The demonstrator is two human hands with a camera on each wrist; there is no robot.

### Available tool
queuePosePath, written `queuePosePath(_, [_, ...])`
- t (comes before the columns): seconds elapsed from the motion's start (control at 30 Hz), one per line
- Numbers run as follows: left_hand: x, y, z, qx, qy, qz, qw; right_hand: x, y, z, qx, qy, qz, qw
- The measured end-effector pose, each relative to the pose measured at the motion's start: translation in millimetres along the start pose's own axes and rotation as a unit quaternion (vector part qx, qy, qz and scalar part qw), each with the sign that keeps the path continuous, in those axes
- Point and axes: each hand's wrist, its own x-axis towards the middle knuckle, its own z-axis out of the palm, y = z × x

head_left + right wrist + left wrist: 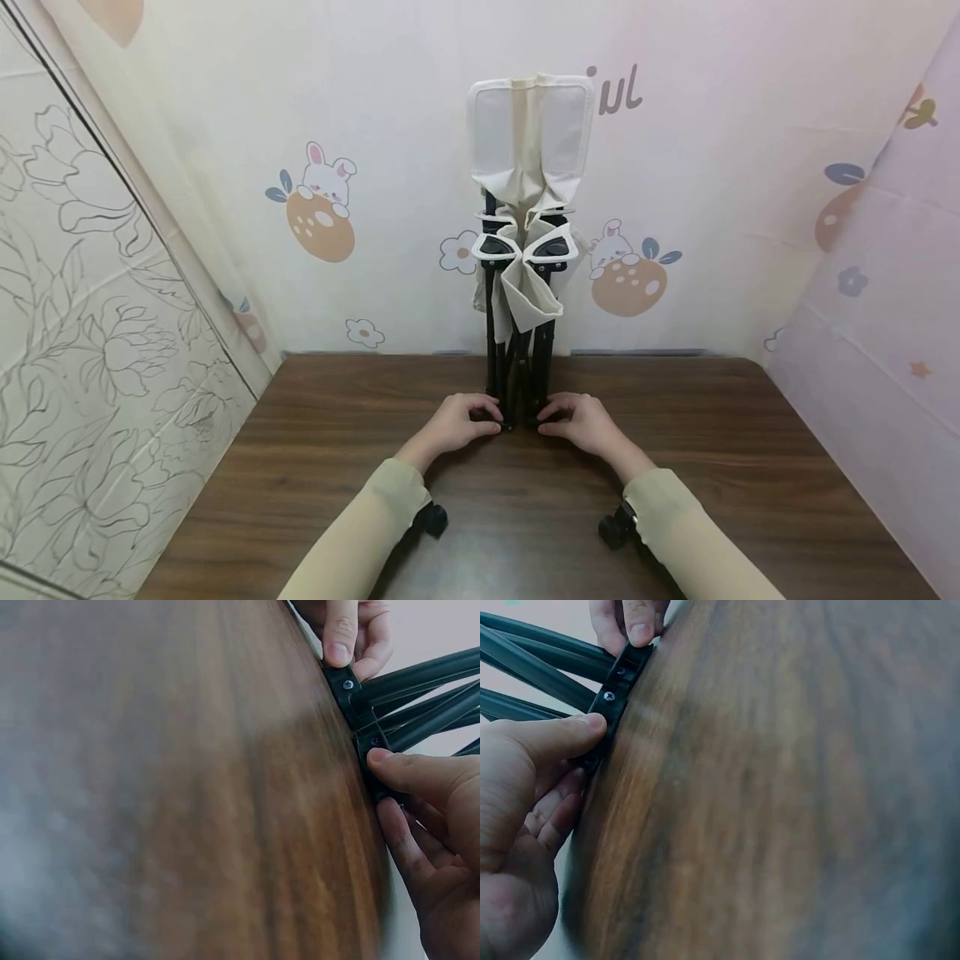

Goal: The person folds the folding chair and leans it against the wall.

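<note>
A folded camp chair (493,125) stands upright at the back of the table, with cream fabric bunched over a black tube frame. My left hand (455,423) pinches the black foot piece (609,696) at the base of its left legs, the thumb lying on top. On the other side, my right hand (588,425) grips the right foot piece (369,741) between thumb and fingers. Both foot pieces rest on the tabletop, close beside each other. Screws show in them in the wrist views. Some fingers are hidden behind the frame.
The dark wood table (517,525) reaches back to a wall covering (405,167) printed with rabbits and fruit. A panel with flower line drawings (105,333) borders the left side. More printed covering (885,333) hangs on the right.
</note>
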Motion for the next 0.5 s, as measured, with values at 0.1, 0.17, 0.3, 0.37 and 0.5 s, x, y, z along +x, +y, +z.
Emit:
queuePosePath(0.1, [1.9,1.4,-1.0,-0.001,-0.004,-0.006,1.0,1.9,1.2,-1.1,-0.002,0.004,-0.01,0.9999])
queuePosePath(0.17, [2.8,2.6,-1.9,-0.004,-0.006,-0.011,0.9999,3.1,1.7,-1.7,-0.003,0.005,-0.008,0.9999])
queuePosePath(0.3, [3.6,3.0,-2.5,-0.006,-0.005,-0.013,0.9999,5.0,1.3,-3.0,-0.005,0.005,-0.009,0.9999])
queuePosePath(0.37, [4.4,2.0,-2.3,-0.006,-0.003,-0.013,0.9999,5.8,1.2,-3.2,-0.005,0.006,-0.008,0.9999])
queuePosePath(0.5, [5.9,-0.4,-1.9,-0.008,0.001,-0.011,0.9999,7.5,2.7,-2.6,-0.004,0.004,-0.003,1.0])
